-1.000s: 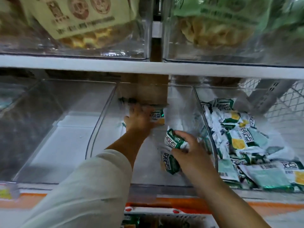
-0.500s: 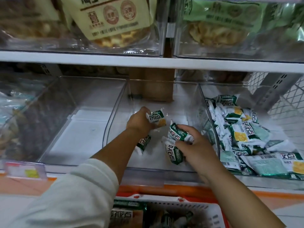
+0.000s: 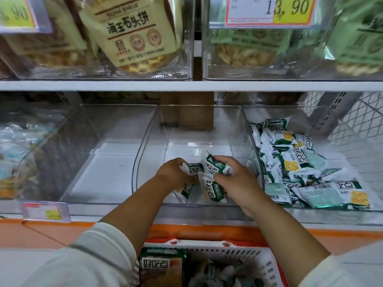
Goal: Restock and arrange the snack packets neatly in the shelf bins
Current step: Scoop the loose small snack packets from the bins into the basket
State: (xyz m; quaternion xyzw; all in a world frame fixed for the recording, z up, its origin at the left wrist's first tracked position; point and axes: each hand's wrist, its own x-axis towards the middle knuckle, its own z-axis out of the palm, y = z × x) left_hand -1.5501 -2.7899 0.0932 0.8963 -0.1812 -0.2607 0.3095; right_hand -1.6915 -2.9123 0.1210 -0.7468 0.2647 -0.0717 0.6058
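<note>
Both my hands are inside the middle clear bin (image 3: 145, 146) on the lower shelf, close to its front wall. My left hand (image 3: 176, 172) grips a green-and-white snack packet (image 3: 193, 168), with another packet (image 3: 186, 190) hanging just below it. My right hand (image 3: 236, 181) holds two similar packets, one on top (image 3: 214, 165) and one beneath (image 3: 213, 191). The packets of both hands touch in the middle. The bin on the right (image 3: 251, 129) holds a pile of several such packets (image 3: 294, 162).
The clear bin on the left (image 3: 116, 162) holds nothing visible. Further left is a bin of darker goods (image 3: 24, 154). Above, upper bins hold large cracker bags (image 3: 134, 34) and a price tag (image 3: 269, 9). A white basket (image 3: 267, 264) with a packet (image 3: 159, 268) sits below my arms.
Both hands have drawn back from the rear of the middle bin toward its front. The left hand's packets now meet the right hand's packets. The view has dropped and moved closer.
</note>
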